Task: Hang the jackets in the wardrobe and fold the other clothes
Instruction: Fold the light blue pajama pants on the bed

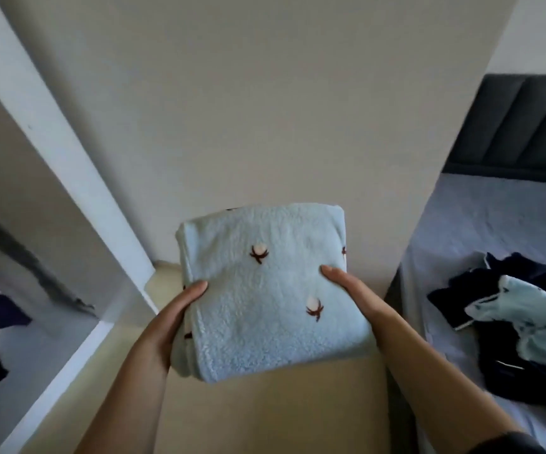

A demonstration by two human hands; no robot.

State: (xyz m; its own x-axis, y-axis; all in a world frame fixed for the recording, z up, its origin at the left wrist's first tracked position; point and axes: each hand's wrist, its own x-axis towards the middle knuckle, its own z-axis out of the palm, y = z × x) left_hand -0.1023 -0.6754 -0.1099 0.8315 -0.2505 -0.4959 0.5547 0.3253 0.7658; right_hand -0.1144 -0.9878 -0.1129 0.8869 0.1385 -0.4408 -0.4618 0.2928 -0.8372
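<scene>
A folded light-blue fleece garment (265, 290) with small brown-and-white flower prints is held out in front of me at chest height. My left hand (173, 309) grips its left edge, thumb on top and fingers underneath. Its right edge is held the same way by my right hand (353, 290). The bundle hangs over the beige floor close to a beige wardrobe panel (248, 109). On the bed at the right lie unfolded clothes: a dark navy garment (510, 280) and a light-blue piece (533, 322).
The bed (481, 217) with a grey-lilac cover and a dark padded headboard (527, 126) fills the right side. A white-framed mirror door (19, 224) at the left reflects dark hanging clothes. Beige floor (265, 414) lies below my arms.
</scene>
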